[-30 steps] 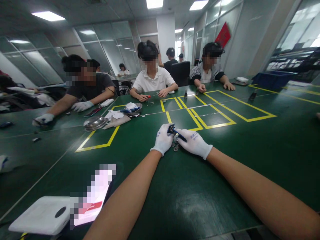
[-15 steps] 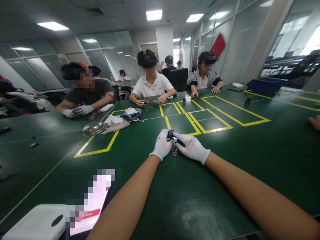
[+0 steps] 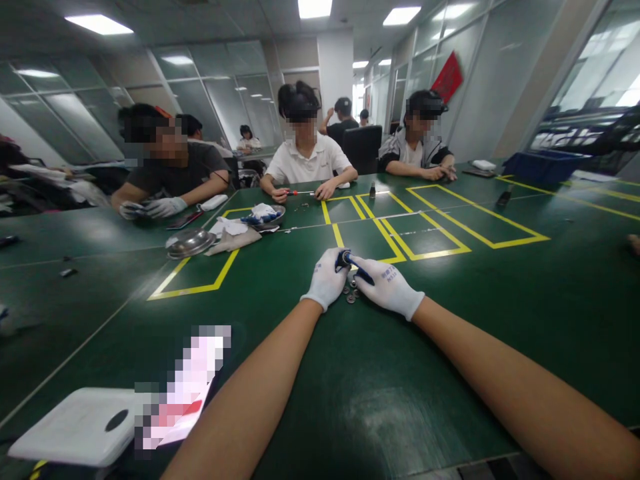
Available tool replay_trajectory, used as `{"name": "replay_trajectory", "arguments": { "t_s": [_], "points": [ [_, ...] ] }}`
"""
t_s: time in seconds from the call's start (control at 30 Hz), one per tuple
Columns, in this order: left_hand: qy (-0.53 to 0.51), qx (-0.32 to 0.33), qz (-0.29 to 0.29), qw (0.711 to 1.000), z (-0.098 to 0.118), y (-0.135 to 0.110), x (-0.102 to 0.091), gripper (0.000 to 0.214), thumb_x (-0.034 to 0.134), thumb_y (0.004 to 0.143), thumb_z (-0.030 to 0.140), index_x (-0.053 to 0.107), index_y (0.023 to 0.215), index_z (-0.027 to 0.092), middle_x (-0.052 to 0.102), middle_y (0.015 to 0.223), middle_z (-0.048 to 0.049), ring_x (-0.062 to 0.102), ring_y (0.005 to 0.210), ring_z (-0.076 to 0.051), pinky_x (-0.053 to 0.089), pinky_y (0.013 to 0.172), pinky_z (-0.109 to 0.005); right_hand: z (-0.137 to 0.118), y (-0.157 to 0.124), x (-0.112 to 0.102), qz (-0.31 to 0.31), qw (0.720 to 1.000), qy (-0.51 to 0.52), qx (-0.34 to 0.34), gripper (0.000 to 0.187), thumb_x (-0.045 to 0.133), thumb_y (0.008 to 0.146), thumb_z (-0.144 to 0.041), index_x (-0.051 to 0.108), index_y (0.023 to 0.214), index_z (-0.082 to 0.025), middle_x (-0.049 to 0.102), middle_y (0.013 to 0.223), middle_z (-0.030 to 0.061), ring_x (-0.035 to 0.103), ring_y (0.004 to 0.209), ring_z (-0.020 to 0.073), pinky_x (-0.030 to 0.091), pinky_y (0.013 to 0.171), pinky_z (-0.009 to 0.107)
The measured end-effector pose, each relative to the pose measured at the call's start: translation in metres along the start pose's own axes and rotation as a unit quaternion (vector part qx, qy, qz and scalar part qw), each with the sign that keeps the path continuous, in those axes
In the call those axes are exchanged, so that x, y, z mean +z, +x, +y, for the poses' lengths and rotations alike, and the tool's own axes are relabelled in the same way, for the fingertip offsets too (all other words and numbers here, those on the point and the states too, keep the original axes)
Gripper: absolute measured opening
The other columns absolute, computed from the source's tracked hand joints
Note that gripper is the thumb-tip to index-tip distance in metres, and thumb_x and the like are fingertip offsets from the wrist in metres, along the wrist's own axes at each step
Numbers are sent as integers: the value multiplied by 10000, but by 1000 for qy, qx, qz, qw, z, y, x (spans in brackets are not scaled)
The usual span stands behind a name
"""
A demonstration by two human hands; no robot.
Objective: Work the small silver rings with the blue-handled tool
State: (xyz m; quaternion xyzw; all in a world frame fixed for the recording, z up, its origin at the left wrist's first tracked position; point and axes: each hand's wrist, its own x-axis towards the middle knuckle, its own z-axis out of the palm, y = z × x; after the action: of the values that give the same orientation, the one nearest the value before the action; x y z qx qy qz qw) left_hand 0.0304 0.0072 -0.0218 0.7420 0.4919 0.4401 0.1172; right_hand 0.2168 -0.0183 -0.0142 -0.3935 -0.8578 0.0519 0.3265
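hardly anything has shifted: both white knit-gloved hands stay huddled over the matte green table, bare forearms stretched forward. left hand pinches a small dark round part, and right hand grips a slim blue tool angled into it. flat metal discs lie on the table between them.

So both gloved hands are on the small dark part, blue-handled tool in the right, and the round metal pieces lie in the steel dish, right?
No: the head view shows the round metal pieces on the green table between the left hand and right hand; the steel dish stands off to the left. The small dark part and blue-handled tool are as stated.
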Motion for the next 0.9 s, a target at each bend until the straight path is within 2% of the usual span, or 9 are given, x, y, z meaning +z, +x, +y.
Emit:
{"name": "replay_trajectory", "arguments": {
  "t_s": [0.37, 0.9],
  "points": [
    [-10, 14, -12, 1000, 2, 0, -1, 503, 656, 836, 85, 619, 1326, 191, 673, 1315, -106, 633, 1242, -248, 486, 1138, -439, -2, 1, 0, 20, 1000, 9, 2, 479, 547, 971, -252, 561, 1439, -152, 715, 1253, 148, 698, 1103, 256, 545, 987, 407],
    [-5, -1, -9, 1000, 5, -1, -2, 374, 645, 856, 96, 653, 1219, 184, 709, 1226, -97, 664, 1169, -243, 523, 1080, -425, -1, 0, 0, 16, 1000, 18, -7, 454, 548, 975, -244, 579, 1419, -161, 727, 1213, 135, 701, 1059, 246, 546, 964, 394]
  ]
}}
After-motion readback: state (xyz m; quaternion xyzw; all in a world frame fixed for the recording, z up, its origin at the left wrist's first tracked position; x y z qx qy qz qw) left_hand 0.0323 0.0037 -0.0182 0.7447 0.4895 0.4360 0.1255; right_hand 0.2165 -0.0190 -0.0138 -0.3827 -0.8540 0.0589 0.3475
